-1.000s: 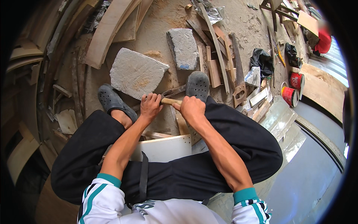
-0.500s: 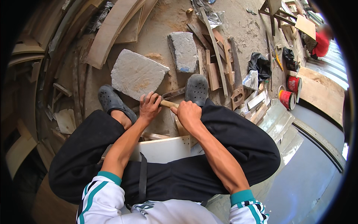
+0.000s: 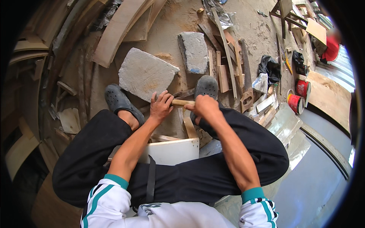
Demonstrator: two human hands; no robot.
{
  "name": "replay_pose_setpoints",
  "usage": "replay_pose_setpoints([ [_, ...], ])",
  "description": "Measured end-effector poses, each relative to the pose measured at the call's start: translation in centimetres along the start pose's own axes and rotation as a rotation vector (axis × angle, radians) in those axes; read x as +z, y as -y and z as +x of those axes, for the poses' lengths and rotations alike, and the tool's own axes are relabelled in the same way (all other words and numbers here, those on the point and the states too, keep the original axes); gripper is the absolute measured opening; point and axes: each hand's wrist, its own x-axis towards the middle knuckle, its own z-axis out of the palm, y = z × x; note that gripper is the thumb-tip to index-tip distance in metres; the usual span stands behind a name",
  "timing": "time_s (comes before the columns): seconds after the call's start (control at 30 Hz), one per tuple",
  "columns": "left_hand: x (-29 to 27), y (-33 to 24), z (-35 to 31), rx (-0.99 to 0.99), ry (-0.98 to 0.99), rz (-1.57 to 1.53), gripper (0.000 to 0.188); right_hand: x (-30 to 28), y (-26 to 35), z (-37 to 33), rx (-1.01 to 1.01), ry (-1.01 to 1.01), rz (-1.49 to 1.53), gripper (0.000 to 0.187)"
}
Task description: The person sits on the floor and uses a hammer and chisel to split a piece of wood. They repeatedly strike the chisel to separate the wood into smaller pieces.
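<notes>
My right hand [image 3: 206, 107] is wrapped round the pale wooden handle of a hammer [image 3: 181, 102], which lies almost level between my hands. At the handle's other end, the curled fingers of my left hand [image 3: 161, 106] grip the tool and cover its head. Just beyond that hand is a large grey stone block [image 3: 147, 74], resting on the ground. My shoes stand on either side, the right one [image 3: 206, 87] close to the handle. Below my hands, a white curved panel [image 3: 173, 151] lies between my legs.
A second stone block [image 3: 192, 52] lies farther off. Wood strips and a handsaw [image 3: 246, 97] are heaped right of it. Red paint cans [image 3: 295, 103] and a black plastic bag [image 3: 268, 68] stand beyond. Curved boards [image 3: 118, 32] crowd the left. Another person [image 3: 332, 48] is at far right.
My right hand has shifted right along the handle, and more of the bare wood shows. The left hand stays at the handle's end. The whole view has drifted slightly.
</notes>
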Motion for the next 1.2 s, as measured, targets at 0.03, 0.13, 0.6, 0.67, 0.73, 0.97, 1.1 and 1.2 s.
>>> replay_pose_setpoints([
  [0.03, -0.3, 0.3, -0.1, 0.013, -0.006, 0.018, 0.05, 1.1, 0.7, -0.6, -0.011, -0.04, -0.025, 0.067],
  [0.13, -0.6, 0.2, 0.2, 0.005, -0.047, 0.027, 0.052, 1.7, 1.2, -1.5, -0.027, -0.119, -0.038, 0.066],
  [0.6, -1.0, -6.3, 6.0, -0.218, 0.011, -0.697, 0.022, -2.3, -3.7, 2.6, 0.016, 0.241, 0.387, 0.082],
  [0.67, 0.1, -6.0, 5.6, -0.234, -0.014, -0.642, 0.023, -3.1, -5.4, 4.1, -0.041, -0.013, 0.611, 0.078],
  [0.73, 0.4, -6.3, 5.8, -0.217, -0.024, -0.67, 0.02, -2.4, -7.4, 5.9, -0.041, -0.304, 0.985, 0.074],
  [0.97, 0.4, -4.8, 5.0, -0.187, -0.084, -0.737, 0.02, 2.8, -1.6, 5.0, -0.307, -0.094, 1.537, 0.072],
  [1.1, 0.0, -4.9, 5.2, -0.129, -0.064, -0.722, 0.02, -0.7, -6.9, 4.9, -0.299, -0.269, 1.698, 0.078],
  [1.2, 0.3, -4.2, 4.2, -0.134, -0.07, -0.717, 0.023, 3.8, -0.1, 3.8, -0.382, -0.047, 1.79, 0.076],
])
